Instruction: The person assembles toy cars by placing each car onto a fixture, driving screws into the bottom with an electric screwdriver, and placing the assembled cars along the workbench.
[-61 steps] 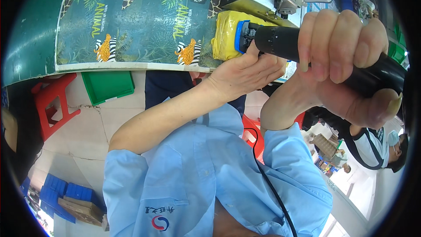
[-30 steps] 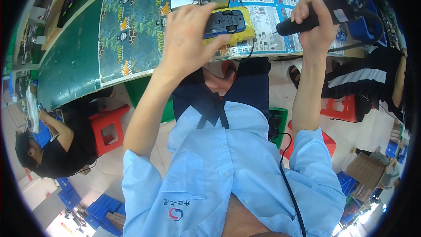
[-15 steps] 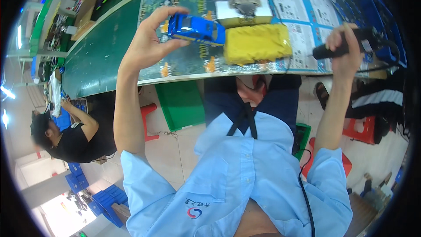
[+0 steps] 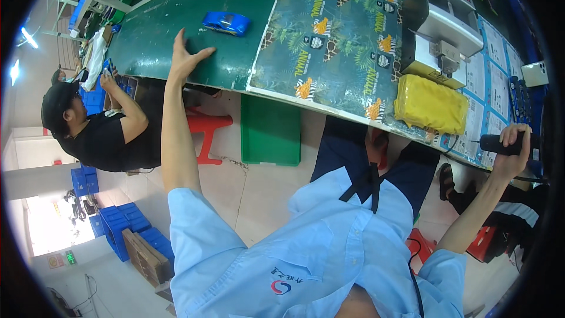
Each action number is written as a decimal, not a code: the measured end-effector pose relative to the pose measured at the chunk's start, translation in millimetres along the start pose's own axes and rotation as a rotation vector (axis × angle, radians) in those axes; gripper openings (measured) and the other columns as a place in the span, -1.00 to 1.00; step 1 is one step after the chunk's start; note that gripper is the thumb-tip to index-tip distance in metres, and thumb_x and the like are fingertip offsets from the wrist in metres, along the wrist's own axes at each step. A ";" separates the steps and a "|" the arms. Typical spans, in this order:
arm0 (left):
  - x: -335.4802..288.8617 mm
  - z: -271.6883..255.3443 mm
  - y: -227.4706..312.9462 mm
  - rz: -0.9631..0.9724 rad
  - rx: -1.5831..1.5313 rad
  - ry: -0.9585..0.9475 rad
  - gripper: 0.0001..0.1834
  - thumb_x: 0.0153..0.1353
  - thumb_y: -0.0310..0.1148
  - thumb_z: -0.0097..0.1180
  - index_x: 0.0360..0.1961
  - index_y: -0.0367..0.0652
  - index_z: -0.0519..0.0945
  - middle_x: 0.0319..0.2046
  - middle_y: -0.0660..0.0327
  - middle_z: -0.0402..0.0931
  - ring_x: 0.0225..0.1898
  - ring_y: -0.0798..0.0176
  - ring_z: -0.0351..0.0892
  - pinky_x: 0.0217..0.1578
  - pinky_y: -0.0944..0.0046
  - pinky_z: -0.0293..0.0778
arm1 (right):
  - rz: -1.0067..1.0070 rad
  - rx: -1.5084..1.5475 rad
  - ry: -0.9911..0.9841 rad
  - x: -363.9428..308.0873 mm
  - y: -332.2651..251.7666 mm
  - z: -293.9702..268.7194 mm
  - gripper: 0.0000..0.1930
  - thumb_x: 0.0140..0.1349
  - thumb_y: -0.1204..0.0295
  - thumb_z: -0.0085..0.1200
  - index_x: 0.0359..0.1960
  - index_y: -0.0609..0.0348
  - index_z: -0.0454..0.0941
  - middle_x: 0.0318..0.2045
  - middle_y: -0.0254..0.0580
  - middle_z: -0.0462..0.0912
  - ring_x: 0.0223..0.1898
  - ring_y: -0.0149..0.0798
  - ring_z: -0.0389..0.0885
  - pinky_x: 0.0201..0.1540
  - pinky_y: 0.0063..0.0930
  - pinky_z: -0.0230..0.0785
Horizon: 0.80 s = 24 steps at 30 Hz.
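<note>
A blue toy car (image 4: 226, 23) rests on the green part of the table, on the left. My left hand (image 4: 187, 62) is just to its near left, thumb and fingers spread, not touching it. Far to the right, my right hand (image 4: 514, 152) grips a black electric screwdriver (image 4: 493, 143), its thin tip pointing left, close to the table's front edge. A yellow wrapped pad (image 4: 431, 106) lies on the table left of the screwdriver. Behind the pad stands a grey and white fixture (image 4: 438, 53) with a metal clamp-like part.
A printed animal-pattern sheet (image 4: 329, 29) covers the middle of the table. Dark blue parts (image 4: 520, 100) and a white box-shaped item (image 4: 534, 74) sit at the right. Below are a green tray (image 4: 271, 132) and a red stool (image 4: 206, 132). A co-worker (image 4: 100, 123) sits at left.
The blue toy car went from my left hand onto the green tabletop, and that hand has opened. The view has swung left. My right hand still holds the screwdriver.
</note>
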<state>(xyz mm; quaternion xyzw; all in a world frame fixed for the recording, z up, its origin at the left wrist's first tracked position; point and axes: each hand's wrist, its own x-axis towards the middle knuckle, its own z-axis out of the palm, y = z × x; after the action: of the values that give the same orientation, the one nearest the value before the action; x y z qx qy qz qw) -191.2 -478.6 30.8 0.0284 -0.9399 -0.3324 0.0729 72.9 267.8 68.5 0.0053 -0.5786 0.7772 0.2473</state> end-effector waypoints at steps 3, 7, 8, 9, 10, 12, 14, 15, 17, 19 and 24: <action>-7.6 12.0 -18.3 0.018 -0.378 0.289 0.09 -0.05 -0.16 0.54 0.39 -0.36 0.14 0.34 -0.19 0.19 0.39 -0.11 0.21 0.34 0.07 0.22 | 0.009 -0.021 0.006 1.5 -2.8 2.5 -0.77 0.43 0.26 -0.10 -0.19 0.19 0.43 -0.51 -0.34 0.27 -0.46 -0.44 0.25 -0.30 -0.53 0.14; -0.9 33.5 16.8 0.181 -0.029 0.615 -0.23 0.03 -0.11 0.50 0.15 -0.36 0.46 0.10 -0.05 0.46 0.17 0.04 0.44 0.18 0.08 0.37 | 0.036 0.121 0.050 -1.9 -6.4 -14.3 -0.74 0.40 0.25 -0.04 -0.20 0.25 0.48 -0.46 -0.35 0.28 -0.43 -0.45 0.23 -0.34 -0.56 0.12; -6.5 50.0 50.4 0.283 -0.124 0.716 -0.38 0.06 -0.15 0.49 0.03 -0.34 0.54 -0.02 0.01 0.53 0.04 0.13 0.51 0.05 0.10 0.47 | 0.003 0.126 0.041 -5.4 -5.7 0.4 -0.72 0.38 0.25 -0.02 -0.20 0.27 0.48 -0.45 -0.35 0.28 -0.43 -0.45 0.22 -0.35 -0.57 0.12; -15.3 65.1 87.2 0.424 -0.217 0.710 -0.47 0.09 -0.34 0.47 0.02 -0.35 0.53 -0.04 0.02 0.54 -0.02 0.16 0.56 -0.06 0.19 0.54 | -0.011 0.102 0.097 -9.1 -8.3 15.4 -0.73 0.37 0.26 -0.01 -0.21 0.27 0.48 -0.45 -0.34 0.29 -0.43 -0.43 0.22 -0.34 -0.55 0.14; -34.6 79.6 141.4 0.544 -0.351 0.638 -0.49 0.08 -0.43 0.45 0.02 -0.35 0.53 -0.06 0.03 0.56 -0.07 0.18 0.59 -0.10 0.24 0.56 | -0.089 0.077 0.110 -14.3 -10.3 35.2 -0.78 0.35 0.32 0.06 -0.23 0.25 0.46 -0.49 -0.36 0.33 -0.45 -0.46 0.28 -0.40 -0.57 0.18; -94.7 110.7 244.3 0.789 -0.578 0.459 -0.55 0.11 -0.58 0.37 0.02 -0.39 0.50 -0.10 0.02 0.61 -0.13 0.20 0.64 -0.08 0.26 0.58 | -0.194 0.021 0.030 -12.5 -14.8 50.9 -0.73 0.38 0.27 -0.04 -0.22 0.28 0.45 -0.56 -0.26 0.40 -0.55 -0.41 0.38 -0.42 -0.49 0.29; -136.1 161.7 355.0 1.070 -0.709 0.168 -0.60 0.11 -0.65 0.33 -0.01 -0.40 0.52 -0.12 0.01 0.64 -0.14 0.21 0.66 -0.04 0.27 0.58 | -0.248 0.004 -0.027 -33.6 -60.0 22.4 -0.69 0.38 0.21 -0.10 -0.21 0.24 0.51 -0.55 -0.29 0.35 -0.51 -0.34 0.32 -0.35 -0.42 0.22; -154.7 174.7 394.8 1.185 -0.642 0.068 -0.62 0.09 -0.66 0.35 -0.04 -0.38 0.55 -0.14 0.02 0.65 -0.14 0.21 0.67 -0.05 0.29 0.57 | -0.281 0.045 -0.088 -34.4 -65.0 16.9 -0.68 0.38 0.20 -0.12 -0.19 0.24 0.50 -0.55 -0.29 0.36 -0.53 -0.35 0.32 -0.36 -0.42 0.23; -173.8 227.4 477.7 1.336 -0.664 -0.111 -0.67 0.05 -0.53 0.41 -0.12 -0.26 0.64 -0.21 0.08 0.68 -0.20 0.28 0.68 -0.13 0.37 0.53 | -0.310 0.028 -0.070 -50.0 -91.0 5.6 -0.67 0.39 0.20 -0.13 -0.19 0.25 0.49 -0.55 -0.29 0.36 -0.53 -0.37 0.33 -0.38 -0.43 0.23; -169.5 289.9 552.6 1.566 -0.518 -0.250 -0.64 0.05 -0.43 0.29 -0.10 -0.20 0.53 -0.18 -0.03 0.55 -0.06 -0.16 0.51 -0.06 0.02 0.44 | -0.346 0.019 -0.062 -61.0 -107.9 -7.0 -0.67 0.39 0.20 -0.14 -0.18 0.26 0.48 -0.56 -0.29 0.36 -0.53 -0.38 0.34 -0.40 -0.45 0.24; -150.2 403.9 627.7 1.484 0.013 -0.461 -0.59 -0.04 -0.39 0.28 -0.11 -0.20 0.52 -0.11 -0.05 0.56 0.02 -0.13 0.50 0.00 -0.01 0.42 | -0.317 -0.047 0.049 -72.6 -119.5 -36.1 -0.70 0.40 0.22 -0.17 -0.22 0.25 0.40 -0.58 -0.30 0.35 -0.58 -0.42 0.33 -0.47 -0.53 0.25</action>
<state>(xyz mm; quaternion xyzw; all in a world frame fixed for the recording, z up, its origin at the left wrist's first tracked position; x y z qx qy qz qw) -108.9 275.3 97.5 -0.6777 -0.7064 -0.1885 0.0786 193.3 297.7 142.4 0.0719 -0.5825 0.7145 0.3809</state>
